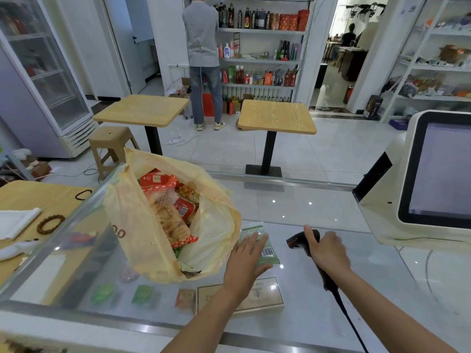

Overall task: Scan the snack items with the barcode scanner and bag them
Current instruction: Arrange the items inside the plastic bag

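Left hand (246,258) lying flat, fingers apart, on green packet (267,253), right hand (327,250) gripping scanner (299,240); should be keeping barcode uncovered.

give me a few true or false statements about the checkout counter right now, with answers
1. The right hand grips the barcode scanner. True.
2. The left hand lies flat on a green snack packet on the glass counter. True.
3. The yellow plastic bag is empty. False: snack packs already fill it.
4. The green packet is inside the bag. False: it lies on the counter beside the bag.
5. The checkout screen stands to the left of the bag. False: it is on the right.
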